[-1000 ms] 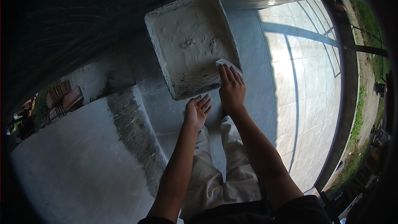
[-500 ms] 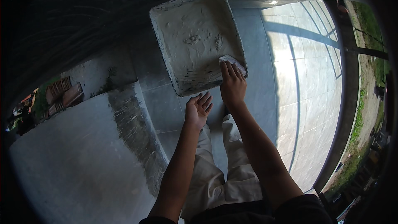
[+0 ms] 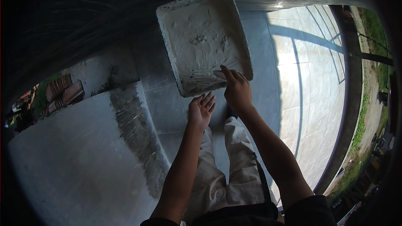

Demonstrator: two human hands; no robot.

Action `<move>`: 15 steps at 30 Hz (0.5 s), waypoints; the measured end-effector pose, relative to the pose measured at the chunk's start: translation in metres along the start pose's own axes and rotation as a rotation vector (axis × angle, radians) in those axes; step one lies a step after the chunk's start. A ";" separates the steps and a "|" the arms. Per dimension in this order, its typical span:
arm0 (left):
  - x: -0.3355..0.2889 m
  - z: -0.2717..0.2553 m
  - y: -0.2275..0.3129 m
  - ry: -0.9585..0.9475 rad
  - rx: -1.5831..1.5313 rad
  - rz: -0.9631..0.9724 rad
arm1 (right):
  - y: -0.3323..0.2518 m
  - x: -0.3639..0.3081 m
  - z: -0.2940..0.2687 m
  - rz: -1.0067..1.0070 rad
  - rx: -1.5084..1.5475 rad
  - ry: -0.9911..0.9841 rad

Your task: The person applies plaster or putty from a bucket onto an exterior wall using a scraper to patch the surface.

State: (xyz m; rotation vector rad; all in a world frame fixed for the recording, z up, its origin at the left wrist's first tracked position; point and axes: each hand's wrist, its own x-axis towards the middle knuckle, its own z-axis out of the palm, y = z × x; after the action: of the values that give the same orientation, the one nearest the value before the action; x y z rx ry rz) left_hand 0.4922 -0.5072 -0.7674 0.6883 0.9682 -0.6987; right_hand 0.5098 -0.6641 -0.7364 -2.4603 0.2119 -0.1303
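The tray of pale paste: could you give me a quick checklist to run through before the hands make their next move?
1. Right hand gripping the flat tool: ok, though the fingers hide much of it.
2. Left hand free: ok, open, palm up.
3. Left hand clear of the tray: cannot tell; it is at the near edge, contact unclear.
4. Paste available: ok, spread across the tray.
5. Tray's edges clean: not ok, residue coats them.
6. Tray firmly supported: cannot tell.

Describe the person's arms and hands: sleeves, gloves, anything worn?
The left hand and right hand are both bare, with no gloves or watch visible. Dark short sleeves leave the forearms uncovered; no markings show on the fabric.
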 end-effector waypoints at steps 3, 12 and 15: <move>-0.001 0.000 -0.001 0.028 -0.009 -0.004 | 0.022 0.036 -0.016 0.001 0.061 -0.004; 0.003 -0.015 -0.009 0.053 -0.051 -0.014 | 0.057 0.097 -0.003 -0.255 0.144 -0.080; 0.003 -0.014 -0.010 0.051 -0.075 -0.012 | 0.058 0.101 0.002 -0.254 0.138 -0.116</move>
State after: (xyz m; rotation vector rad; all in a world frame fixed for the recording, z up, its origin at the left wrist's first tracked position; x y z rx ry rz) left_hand 0.4790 -0.5026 -0.7775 0.6368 1.0407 -0.6547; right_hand 0.6026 -0.7265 -0.7705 -2.3392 -0.1561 -0.1066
